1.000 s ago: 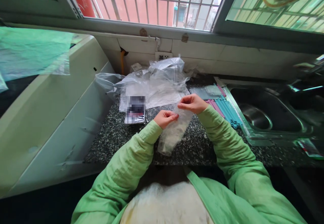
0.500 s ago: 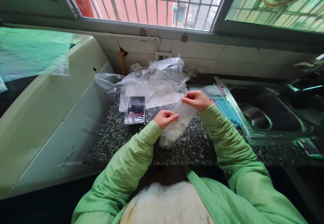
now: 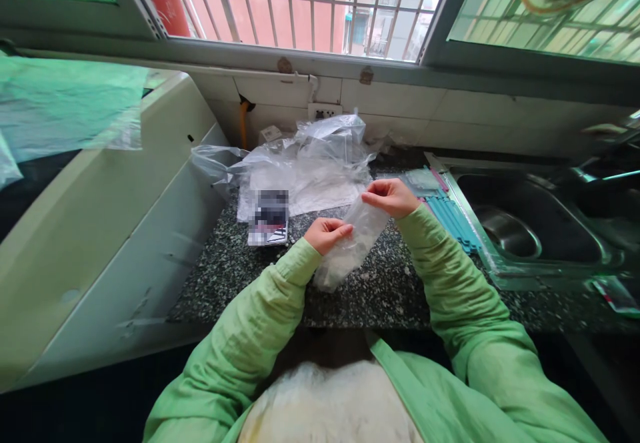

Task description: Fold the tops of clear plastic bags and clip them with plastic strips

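Left hand is pinching the side of a small clear plastic bag between thumb and fingers, and the right hand is gripping its upper end in the same way. From my remote view, the bag is slanting down over the speckled countertop; I am failing to tell whether its lower end is touching. Beyond the left hand, a pixelated flat object is lying by a heap of clear plastic. Turquoise strips are lying between the right hand and the sink.
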`<state>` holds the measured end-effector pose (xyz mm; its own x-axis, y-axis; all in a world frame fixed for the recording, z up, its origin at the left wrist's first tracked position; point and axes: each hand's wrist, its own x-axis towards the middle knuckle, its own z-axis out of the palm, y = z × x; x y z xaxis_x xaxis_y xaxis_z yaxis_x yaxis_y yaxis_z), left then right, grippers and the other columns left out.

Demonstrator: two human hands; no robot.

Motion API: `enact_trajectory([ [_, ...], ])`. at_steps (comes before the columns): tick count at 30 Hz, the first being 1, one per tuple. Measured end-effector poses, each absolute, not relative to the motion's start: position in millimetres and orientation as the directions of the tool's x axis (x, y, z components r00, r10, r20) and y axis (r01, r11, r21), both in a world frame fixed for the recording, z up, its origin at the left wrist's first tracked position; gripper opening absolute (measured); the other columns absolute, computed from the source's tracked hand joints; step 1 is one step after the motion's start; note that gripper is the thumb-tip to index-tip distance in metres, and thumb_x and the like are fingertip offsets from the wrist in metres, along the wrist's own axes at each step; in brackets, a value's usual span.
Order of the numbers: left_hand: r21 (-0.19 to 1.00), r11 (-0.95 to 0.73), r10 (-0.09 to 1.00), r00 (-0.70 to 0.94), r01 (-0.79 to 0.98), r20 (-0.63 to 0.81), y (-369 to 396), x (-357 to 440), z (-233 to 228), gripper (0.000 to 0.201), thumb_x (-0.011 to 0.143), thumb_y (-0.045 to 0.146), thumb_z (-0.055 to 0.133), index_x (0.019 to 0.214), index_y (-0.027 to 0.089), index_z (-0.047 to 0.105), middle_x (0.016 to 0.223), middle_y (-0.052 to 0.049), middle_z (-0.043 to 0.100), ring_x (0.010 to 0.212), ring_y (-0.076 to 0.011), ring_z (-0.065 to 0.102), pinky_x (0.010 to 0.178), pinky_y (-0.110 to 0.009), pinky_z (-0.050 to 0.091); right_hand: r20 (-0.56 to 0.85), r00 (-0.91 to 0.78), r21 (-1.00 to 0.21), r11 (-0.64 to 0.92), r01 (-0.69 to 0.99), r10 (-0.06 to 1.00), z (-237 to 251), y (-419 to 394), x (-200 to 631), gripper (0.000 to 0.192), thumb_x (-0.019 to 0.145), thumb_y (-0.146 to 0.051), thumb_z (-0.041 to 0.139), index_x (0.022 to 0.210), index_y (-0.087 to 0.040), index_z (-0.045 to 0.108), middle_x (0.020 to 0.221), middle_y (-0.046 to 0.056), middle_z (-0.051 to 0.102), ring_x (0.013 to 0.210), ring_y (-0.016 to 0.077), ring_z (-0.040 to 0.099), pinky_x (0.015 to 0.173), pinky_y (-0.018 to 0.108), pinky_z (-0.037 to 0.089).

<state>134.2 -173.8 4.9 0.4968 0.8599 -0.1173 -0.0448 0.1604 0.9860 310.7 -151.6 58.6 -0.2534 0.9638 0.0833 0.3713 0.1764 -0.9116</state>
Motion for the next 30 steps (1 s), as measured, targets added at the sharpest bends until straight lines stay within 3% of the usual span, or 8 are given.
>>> enact_trajectory([
  [4,0.987,0.156,0.858,0.502,-0.049,-0.11,-174.2,134.3,5.9,0.05,0.043,0.059,0.069,0.048,0.01,0.059,0.039,0.003,0.048,0.038,-0.0035,0.034,0.042,-0.02,0.026,0.038,-0.328,-0.927,0.156,0.341,0.944,62.7,-153.5,309.9,0.043,0.055,-0.054,0.064,0.065,-0.013,0.054,0.054,-0.003,0.048,0.049,0.0052,0.038,0.044,0.02,0.028],
  [13,0.993,0.115,0.866,0.49,0.007,-0.103,-175.1,135.2,7.1,0.054,0.042,0.063,0.066,0.046,0.01,0.056,0.038,0.005,0.042,0.04,-0.0035,0.032,0.042,-0.02,0.023,0.101,-0.308,-0.913,0.211,0.349,0.946,58.9,-152.5,310.0,0.038,0.059,-0.049,0.062,0.052,-0.014,0.047,0.049,-0.005,0.039,0.046,0.0036,0.032,0.043,0.02,0.024],
  [23,0.992,0.118,0.828,0.547,0.044,-0.122,-174.2,135.0,3.1,0.053,0.046,0.062,0.065,0.05,0.01,0.057,0.041,0.004,0.042,0.042,-0.0043,0.033,0.043,-0.02,0.024,0.121,-0.178,-0.893,0.185,0.411,0.977,59.1,-146.1,322.7,0.039,0.058,-0.051,0.06,0.058,-0.013,0.052,0.049,-0.004,0.044,0.046,0.0048,0.035,0.043,0.02,0.026],
  [30,0.989,0.144,0.831,0.538,0.039,-0.143,-175.4,135.3,5.5,0.055,0.041,0.063,0.066,0.05,0.009,0.058,0.04,0.004,0.044,0.041,-0.0039,0.034,0.042,-0.019,0.024,0.147,-0.148,-0.899,0.194,0.392,0.978,55.5,-143.1,323.1,0.04,0.056,-0.052,0.062,0.057,-0.013,0.054,0.049,-0.003,0.048,0.047,0.0058,0.038,0.043,0.02,0.028],
])
